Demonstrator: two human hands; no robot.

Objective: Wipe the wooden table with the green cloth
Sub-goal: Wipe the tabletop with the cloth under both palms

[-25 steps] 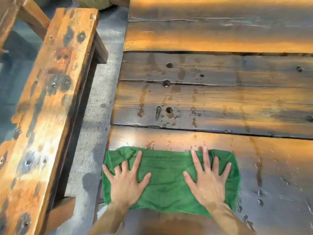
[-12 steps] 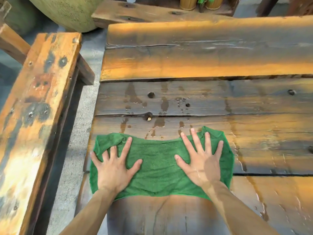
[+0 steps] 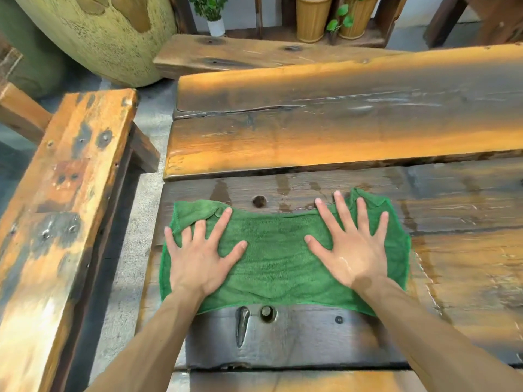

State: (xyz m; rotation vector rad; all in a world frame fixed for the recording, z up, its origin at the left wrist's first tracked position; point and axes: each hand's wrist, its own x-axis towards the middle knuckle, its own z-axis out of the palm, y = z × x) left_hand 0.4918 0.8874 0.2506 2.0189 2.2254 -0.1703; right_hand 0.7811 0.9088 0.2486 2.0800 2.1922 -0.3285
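Hands lie flat on the cloth [image 3: 278, 256], and I see both from my far seat. My left hand [image 3: 202, 257] has its fingers spread wide and presses down on the left part of the cloth. My right hand [image 3: 355, 250] is spread wide too, and it presses the right part, with two fingertips reaching past the far edge onto the wood. Neither hand holds anything; they only push down. I think the fingers are spread like this so the cloth stays stretched out and rubs a big patch at once. The cloth sits near the left end of the table [image 3: 311, 145], on a dark plank with wet drips just beyond it. I think the push should go toward those drips next. The far planks look shiny and may need a wipe too. A bench [image 3: 65, 193] stands beside the table on the left, and pots [image 3: 312, 17] with plants sit far behind
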